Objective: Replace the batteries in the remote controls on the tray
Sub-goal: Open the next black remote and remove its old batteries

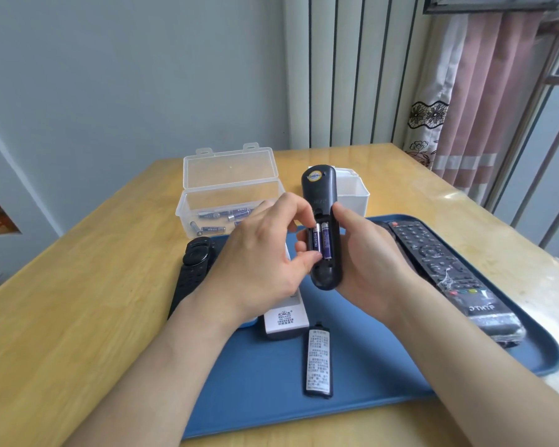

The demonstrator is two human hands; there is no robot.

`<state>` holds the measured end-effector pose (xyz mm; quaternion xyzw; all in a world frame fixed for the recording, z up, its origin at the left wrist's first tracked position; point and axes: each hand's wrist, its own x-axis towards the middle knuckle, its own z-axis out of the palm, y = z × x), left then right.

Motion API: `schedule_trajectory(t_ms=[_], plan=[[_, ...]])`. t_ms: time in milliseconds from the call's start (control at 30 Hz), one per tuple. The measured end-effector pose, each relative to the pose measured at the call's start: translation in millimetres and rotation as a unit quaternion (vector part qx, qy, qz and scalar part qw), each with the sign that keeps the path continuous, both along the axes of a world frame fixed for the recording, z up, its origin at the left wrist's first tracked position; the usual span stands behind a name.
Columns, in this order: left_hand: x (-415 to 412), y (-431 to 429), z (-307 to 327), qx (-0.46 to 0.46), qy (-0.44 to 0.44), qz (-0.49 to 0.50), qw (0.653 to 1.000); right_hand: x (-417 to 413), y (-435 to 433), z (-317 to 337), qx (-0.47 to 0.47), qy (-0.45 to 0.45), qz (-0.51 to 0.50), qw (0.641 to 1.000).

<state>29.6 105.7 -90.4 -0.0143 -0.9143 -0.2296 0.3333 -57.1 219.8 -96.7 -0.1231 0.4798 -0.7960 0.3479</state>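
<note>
Our big blue tray (255,375) lies on the table (78,285). Above it, our right hand (368,253) curls its fingers round a dark remote (320,188), back side up. The cover (318,362) lies on the tray. Our left hand (259,262) pinches a battery (315,242) in the open slot.

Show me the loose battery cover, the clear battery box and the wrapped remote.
battery cover (318,362), head view, middle of label.
clear battery box (213,201), head view, front wall.
wrapped remote (449,275), head view, keypad.
</note>
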Motion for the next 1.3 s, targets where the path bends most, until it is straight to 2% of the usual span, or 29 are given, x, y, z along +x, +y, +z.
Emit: schedule_trajectory(t_ms=[167, 400, 733, 1000, 1067, 1133, 1167, 1233, 1300], plan=[[1.0, 5.0, 1.5, -0.050, -0.004, 0.011, 0.999, 1.7, -0.4, 0.5, 0.007, 0.036, -0.001, 0.999], [-2.3, 5.6, -0.6, -0.031, -0.008, 0.009, 0.999, 7.8, -3.9, -0.9, 0.016, 0.079, -0.028, 0.996], [-1.0, 3.9, 1.7, 0.074, 0.012, -0.017, 0.997, 17.8, -3.0, 2.8, 0.007, 0.137, -0.010, 0.991], [-1.4, 5.8, -1.0, 0.061, 0.061, -0.035, 0.996, 15.1, -0.6, 4.9, -0.016, 0.079, 0.001, 0.997], [-2.9, 9.4, -1.6, 0.114, 0.053, -0.054, 0.991, 15.4, -1.3, 5.0, -0.027, 0.060, 0.011, 0.998], [-1.9, 11.2, 1.6, 0.258, 0.029, -0.103, 0.960, 15.7, -2.4, 4.4, -0.033, 0.031, 0.026, 0.999], [-0.8, 10.0, 4.2, 0.345, 0.021, -0.133, 0.929, 15.5, -3.2, 4.3, -0.035, 0.016, 0.034, 0.999], [0.7, 2.9, 9.9, 0.504, 0.027, -0.192, 0.842, 14.6, -3.7, 4.1, -0.036, -0.008, 0.050, 0.998], [0.0, -6.5, 13.6, 0.605, 0.044, -0.214, 0.766, 12.9, -4.0, 3.4, -0.032, -0.026, 0.056, 0.998]])
